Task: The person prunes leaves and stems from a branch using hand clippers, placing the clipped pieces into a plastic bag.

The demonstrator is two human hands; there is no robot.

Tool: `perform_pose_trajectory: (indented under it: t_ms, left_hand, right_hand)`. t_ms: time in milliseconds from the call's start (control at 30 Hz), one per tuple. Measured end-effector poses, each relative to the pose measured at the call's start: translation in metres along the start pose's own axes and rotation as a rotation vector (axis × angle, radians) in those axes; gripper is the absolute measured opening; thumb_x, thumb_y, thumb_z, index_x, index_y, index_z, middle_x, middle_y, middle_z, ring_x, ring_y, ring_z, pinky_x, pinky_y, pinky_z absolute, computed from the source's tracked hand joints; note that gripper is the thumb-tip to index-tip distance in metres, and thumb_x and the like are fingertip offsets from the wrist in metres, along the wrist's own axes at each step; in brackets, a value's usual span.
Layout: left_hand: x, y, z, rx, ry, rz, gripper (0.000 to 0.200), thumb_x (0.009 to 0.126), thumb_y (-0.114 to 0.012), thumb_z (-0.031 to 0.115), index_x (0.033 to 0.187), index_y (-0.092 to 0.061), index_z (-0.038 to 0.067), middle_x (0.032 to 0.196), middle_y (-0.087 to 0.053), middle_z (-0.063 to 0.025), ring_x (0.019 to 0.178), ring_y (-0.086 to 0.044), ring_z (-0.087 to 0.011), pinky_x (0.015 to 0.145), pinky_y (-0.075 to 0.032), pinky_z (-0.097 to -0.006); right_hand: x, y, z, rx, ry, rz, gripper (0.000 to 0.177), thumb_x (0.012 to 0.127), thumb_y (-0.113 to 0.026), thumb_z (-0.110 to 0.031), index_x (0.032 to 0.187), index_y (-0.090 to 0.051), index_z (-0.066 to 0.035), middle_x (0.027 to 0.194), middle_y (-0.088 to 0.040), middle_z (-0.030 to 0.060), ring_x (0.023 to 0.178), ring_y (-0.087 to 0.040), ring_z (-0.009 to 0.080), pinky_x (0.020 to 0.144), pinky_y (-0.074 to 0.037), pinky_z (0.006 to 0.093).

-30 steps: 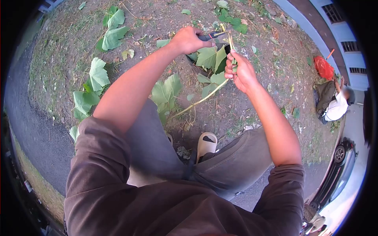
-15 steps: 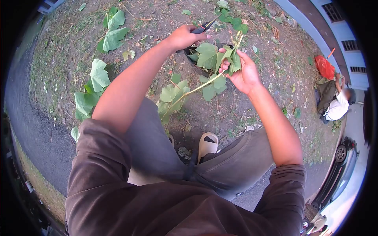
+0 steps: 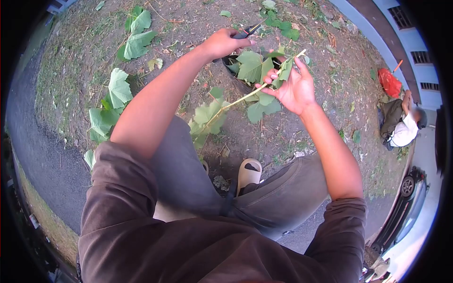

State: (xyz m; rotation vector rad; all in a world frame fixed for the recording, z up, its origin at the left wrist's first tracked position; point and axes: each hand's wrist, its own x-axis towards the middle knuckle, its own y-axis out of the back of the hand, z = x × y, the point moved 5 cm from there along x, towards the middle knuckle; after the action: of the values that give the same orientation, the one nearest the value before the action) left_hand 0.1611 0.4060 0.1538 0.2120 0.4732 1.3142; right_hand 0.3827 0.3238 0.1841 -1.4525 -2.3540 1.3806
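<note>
leafy stem [image 3: 236, 100] in right hand [image 3: 293, 88] grip, shears [image 3: 246, 32] in left hand [image 3: 225, 43] grip, above leaf-strewn dirt [image 3: 306, 129].

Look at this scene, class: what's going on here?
A person crouches over bare, littered ground. Their left hand grips a pair of pruning shears near a dark pot with leaves in it. Their right hand holds a long leafy stem by its upper end, the lower leaves hanging toward the person's knee. Loose leaves lie on the ground to the left. Another person crouches farther off beside a red bag.
</note>
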Motion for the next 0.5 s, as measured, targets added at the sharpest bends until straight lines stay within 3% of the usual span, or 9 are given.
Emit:
perform_pose_trajectory:
  t_ms: [100,233,300,333,433,500]
  left_hand:
    - [-0.001,0.003,0.003,0.001,0.019,-0.028,0.069,0.081,-0.079,0.060,0.116,-0.073,0.001,0.093,-0.073,-0.0064,0.088,-0.069,-0.0173,0.085,-0.052,-0.0320]
    - [-0.003,0.002,0.006,0.023,0.019,-0.051,0.067,0.083,-0.077,0.061,0.117,-0.073,0.003,0.094,-0.072,-0.0054,0.089,-0.067,-0.0167,0.085,-0.050,-0.0323]
    - [0.000,0.001,0.001,0.067,-0.010,-0.051,0.067,0.083,-0.077,0.061,0.118,-0.072,0.003,0.095,-0.072,-0.0062,0.090,-0.067,-0.0177,0.086,-0.051,-0.0333]
    - [0.001,0.001,0.000,0.109,-0.038,-0.047,0.067,0.083,-0.077,0.061,0.118,-0.072,0.003,0.096,-0.073,-0.0070,0.092,-0.068,-0.0187,0.087,-0.051,-0.0342]
    - [-0.008,0.004,0.015,0.216,-0.091,-0.130,0.069,0.084,-0.076,0.060,0.123,-0.071,0.003,0.103,-0.074,-0.0101,0.097,-0.068,-0.0212,0.092,-0.051,-0.0366]
    - [-0.009,0.001,0.015,0.182,-0.127,-0.148,0.070,0.082,-0.077,0.062,0.120,-0.072,0.004,0.105,-0.074,-0.0129,0.098,-0.070,-0.0244,0.093,-0.052,-0.0372]
  right_hand:
    - [-0.003,-0.012,0.001,0.028,0.028,-0.033,0.055,0.109,-0.032,-0.053,0.140,-0.045,-0.009,0.092,-0.058,0.0110,0.097,-0.061,0.0290,0.105,-0.050,0.0637]
    - [0.005,-0.006,0.007,0.015,0.007,-0.063,0.049,0.110,-0.037,-0.049,0.139,-0.044,-0.009,0.097,-0.062,0.0126,0.098,-0.064,0.0297,0.104,-0.052,0.0632]
    - [0.007,0.004,0.008,-0.072,0.022,0.072,0.047,0.111,-0.043,-0.046,0.140,-0.047,-0.009,0.090,-0.059,0.0070,0.087,-0.062,0.0221,0.096,-0.057,0.0542]
    - [0.008,0.010,0.008,-0.071,0.023,0.072,0.047,0.111,-0.043,-0.046,0.140,-0.047,-0.009,0.090,-0.059,0.0070,0.087,-0.062,0.0221,0.096,-0.057,0.0542]
    - [0.007,0.028,0.002,-0.264,0.032,0.197,0.054,0.111,-0.045,-0.051,0.145,-0.054,-0.010,0.078,-0.047,-0.0021,0.072,-0.051,0.0112,0.077,-0.055,0.0394]
    - [0.008,0.032,0.001,-0.213,0.057,0.195,0.051,0.111,-0.045,-0.045,0.145,-0.053,-0.008,0.081,-0.049,-0.0007,0.073,-0.052,0.0124,0.077,-0.054,0.0386]
